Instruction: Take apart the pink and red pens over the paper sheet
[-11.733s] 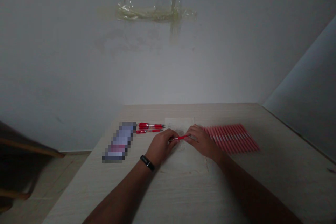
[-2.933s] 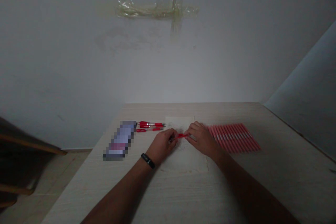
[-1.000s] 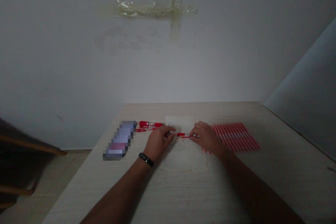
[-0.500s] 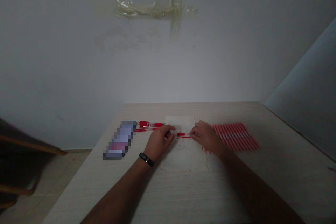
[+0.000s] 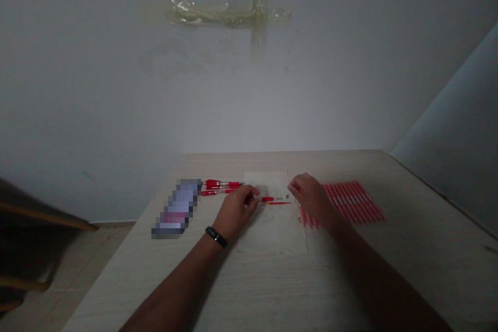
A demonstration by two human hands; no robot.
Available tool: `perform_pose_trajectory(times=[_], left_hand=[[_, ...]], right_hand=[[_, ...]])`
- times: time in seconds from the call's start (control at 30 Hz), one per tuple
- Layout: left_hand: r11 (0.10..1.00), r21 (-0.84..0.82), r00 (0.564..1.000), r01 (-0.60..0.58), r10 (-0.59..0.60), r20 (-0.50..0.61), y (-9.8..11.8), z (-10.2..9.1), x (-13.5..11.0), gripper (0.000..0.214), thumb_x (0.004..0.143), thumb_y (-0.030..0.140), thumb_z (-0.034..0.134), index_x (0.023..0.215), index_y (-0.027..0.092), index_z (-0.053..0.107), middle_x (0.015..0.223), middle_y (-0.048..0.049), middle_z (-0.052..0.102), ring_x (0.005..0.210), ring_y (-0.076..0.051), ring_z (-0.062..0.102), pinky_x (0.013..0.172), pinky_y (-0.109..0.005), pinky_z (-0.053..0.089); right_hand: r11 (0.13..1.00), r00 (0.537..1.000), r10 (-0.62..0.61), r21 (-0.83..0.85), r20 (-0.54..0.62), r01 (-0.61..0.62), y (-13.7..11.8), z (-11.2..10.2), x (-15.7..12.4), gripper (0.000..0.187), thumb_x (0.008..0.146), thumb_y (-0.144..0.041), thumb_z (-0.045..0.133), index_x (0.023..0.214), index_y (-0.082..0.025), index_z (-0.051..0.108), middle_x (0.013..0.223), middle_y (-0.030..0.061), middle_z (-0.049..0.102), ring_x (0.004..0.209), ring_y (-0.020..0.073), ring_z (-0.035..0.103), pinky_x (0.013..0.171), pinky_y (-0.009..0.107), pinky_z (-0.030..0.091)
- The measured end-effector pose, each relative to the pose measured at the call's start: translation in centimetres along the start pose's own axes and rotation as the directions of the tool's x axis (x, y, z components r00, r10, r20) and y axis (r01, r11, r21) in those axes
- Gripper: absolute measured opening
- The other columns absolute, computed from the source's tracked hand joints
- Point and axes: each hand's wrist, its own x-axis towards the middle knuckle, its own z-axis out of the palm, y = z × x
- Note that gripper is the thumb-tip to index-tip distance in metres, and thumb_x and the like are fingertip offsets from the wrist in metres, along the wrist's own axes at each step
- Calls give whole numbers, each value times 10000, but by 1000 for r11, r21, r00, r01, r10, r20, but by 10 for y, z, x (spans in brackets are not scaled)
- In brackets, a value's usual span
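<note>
A pen barrel with a red grip (image 5: 267, 199) lies across the middle of the sheet of paper (image 5: 268, 236), and my left hand (image 5: 238, 210) is closed on its left end. Just below it is a thin red refill (image 5: 279, 203), its point to the right. A tiny dark pen part (image 5: 287, 196) rests on the paper's right side. My right hand (image 5: 309, 198) hovers beside that part, fingers bent and slightly apart, with nothing visible in them. Under and right of this hand lies a row of several red pens (image 5: 354, 201).
Several red pens with clear barrels (image 5: 221, 185) lie left of the paper, next to a pixelated phone-like device (image 5: 179, 208). A plain wall (image 5: 311, 88) with yellowed tape (image 5: 225, 16) stands behind the wooden table (image 5: 233, 290). Dark furniture (image 5: 27, 244) is at the far left.
My right hand has moved up and right, off the pen's front end, uncovering the tiny part and the refill's point. The left hand stays almost where it was.
</note>
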Motion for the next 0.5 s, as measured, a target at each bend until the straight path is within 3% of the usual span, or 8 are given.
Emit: perform_pose_trajectory(times=[0.2,0.5], left_hand=[[1000,-14,1000,-14,14,5,1,0,0,163,890,222,603,1038,185,662,901,-50,696,783,-176,628,702,-284,472],[999,-36,1000,-8,9,18,1,1,0,173,886,215,607,1041,191,678,904,-50,699,790,-178,624,718,-289,478]], right_hand=[[1000,999,-7,-9,-32,7,-4,-3,-1,243,963,-241,543,725,-211,503,751,26,566,757,195,509,694,298,363],[996,998,-58,-70,17,59,-4,-5,0,378,994,-332,535,640,-208,485,688,17,551,729,188,494,692,307,343]])
